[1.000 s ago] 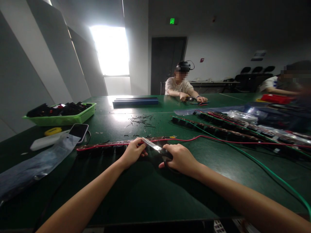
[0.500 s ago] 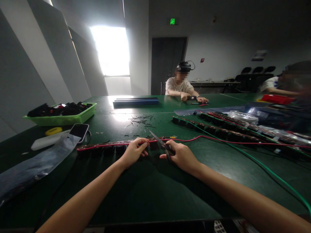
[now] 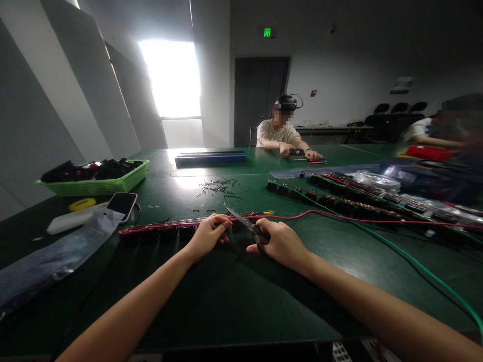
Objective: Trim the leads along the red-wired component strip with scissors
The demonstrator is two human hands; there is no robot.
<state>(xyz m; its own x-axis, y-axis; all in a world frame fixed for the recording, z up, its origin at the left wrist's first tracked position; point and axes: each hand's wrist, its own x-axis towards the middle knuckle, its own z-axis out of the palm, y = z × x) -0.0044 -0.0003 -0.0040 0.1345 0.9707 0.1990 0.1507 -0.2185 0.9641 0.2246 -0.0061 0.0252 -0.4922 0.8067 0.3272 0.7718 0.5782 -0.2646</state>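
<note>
My left hand is closed, with thumb and forefinger pinched at the red wire where it comes out past the fingertips. This wire runs along a row of black modules lying across the table in front of me. In my right hand is a pair of scissors with dark handles. Their blades point up and left, just beyond my left fingertips and over the row. Whether anything lies between the blades I cannot tell.
A loose pile of thin black offcuts lies beyond my hands. On the left are a green basket of black parts, a phone and a plastic bag. More wired rows and a green wire stretch right. Co-workers sit beyond.
The scissors have shifted slightly left and their blades look closer together. My left hand has stayed in nearly the same place.
</note>
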